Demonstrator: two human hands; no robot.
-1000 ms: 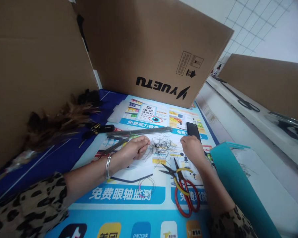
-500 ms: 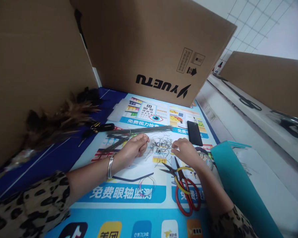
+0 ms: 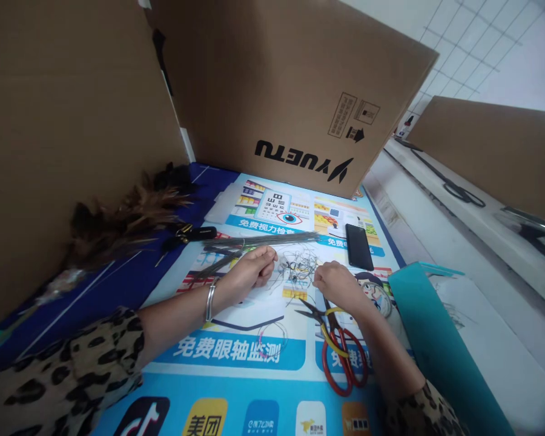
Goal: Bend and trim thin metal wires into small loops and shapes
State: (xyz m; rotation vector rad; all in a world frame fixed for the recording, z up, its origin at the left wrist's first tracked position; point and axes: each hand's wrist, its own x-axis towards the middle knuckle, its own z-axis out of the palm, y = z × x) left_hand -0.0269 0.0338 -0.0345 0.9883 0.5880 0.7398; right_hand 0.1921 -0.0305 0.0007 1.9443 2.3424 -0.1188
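Observation:
My left hand [image 3: 257, 266] is pinched closed at the left edge of a loose tangle of thin wire [image 3: 298, 265]. My right hand [image 3: 338, 284] is curled closed on the tangle's right side, knuckles up. Any thin wire in either hand is too fine to make out. Just below my right hand lie scissors with red handles [image 3: 344, 357] and pliers with yellow grips [image 3: 335, 327], overlapping each other. Behind my left hand is a tied bundle of straight wires [image 3: 281, 238]. A small loose loop of wire [image 3: 272, 340] rests nearer to me.
A black phone [image 3: 359, 247] lies right of the tangle. At the right stands a teal box [image 3: 436, 321] with wire pieces inside. Brown feathers [image 3: 118, 212] and keys [image 3: 181, 236] are on the left. Cardboard boxes [image 3: 300, 79] wall the back and left side.
The whole view has shifted slightly. My right hand has dropped a little, and its fingers look more curled in. My left hand stays pinched beside the tangle.

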